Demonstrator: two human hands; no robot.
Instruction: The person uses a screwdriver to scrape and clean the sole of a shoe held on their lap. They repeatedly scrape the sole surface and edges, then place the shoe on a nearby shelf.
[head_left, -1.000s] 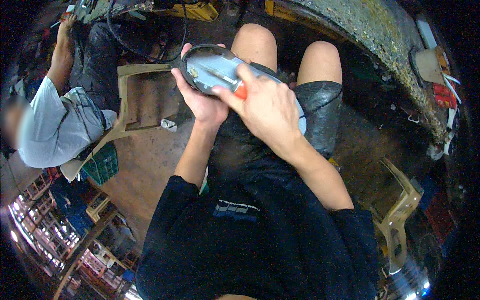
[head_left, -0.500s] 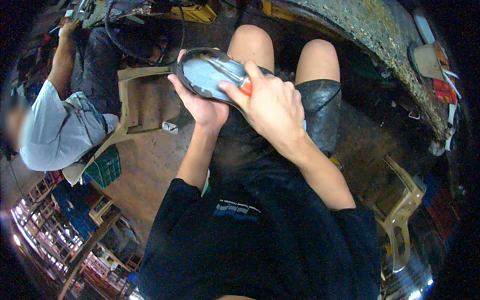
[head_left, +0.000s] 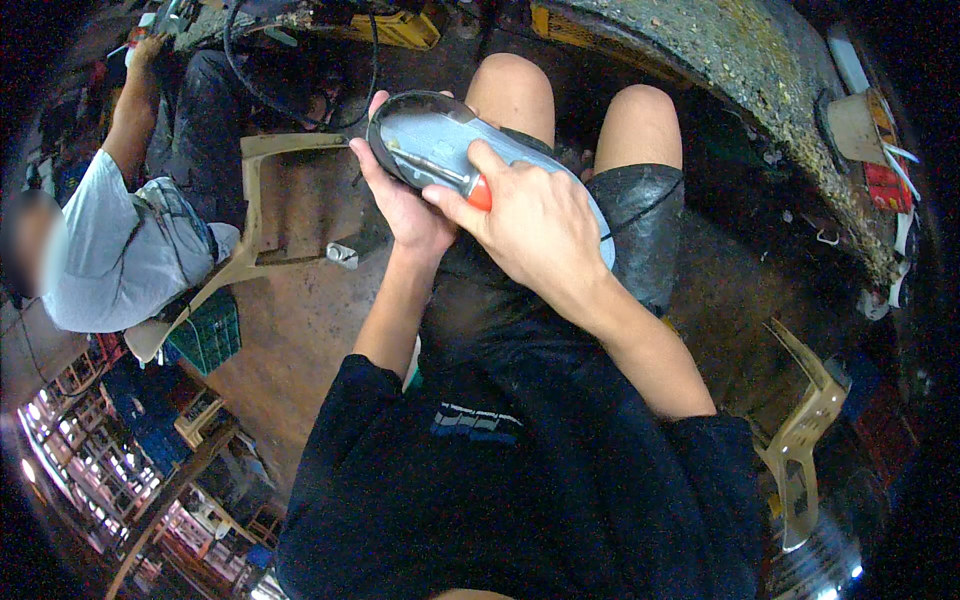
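A long grey sole with a black rim (head_left: pixel 430 128), like that of a shoe, lies slanted above my lap. My left hand (head_left: pixel 418 222) holds its rounded far-left end from beneath, thumb along the near edge and fingertips showing past the far edge. In my right hand (head_left: pixel 548 220) is a hand tool with an orange-red handle (head_left: pixel 481 192) and a thin metal shank. The shank rests along the sole's near-left edge, and its tip is hard to make out. My right palm covers part of the sole, and most of the handle is hidden.
A co-worker in a white shirt (head_left: pixel 125 250) sits at the left beside a beige plastic chair (head_left: pixel 250 215). A green crate (head_left: pixel 208 335) stands below it. A rough-edged bench (head_left: pixel 745 95) runs along the upper right. Another beige chair (head_left: pixel 810 420) is at the right.
The tool's shank has swung from the far side of the sole to its near-left edge. My right hand shifted slightly left and down, and the sole moved a little to the right.
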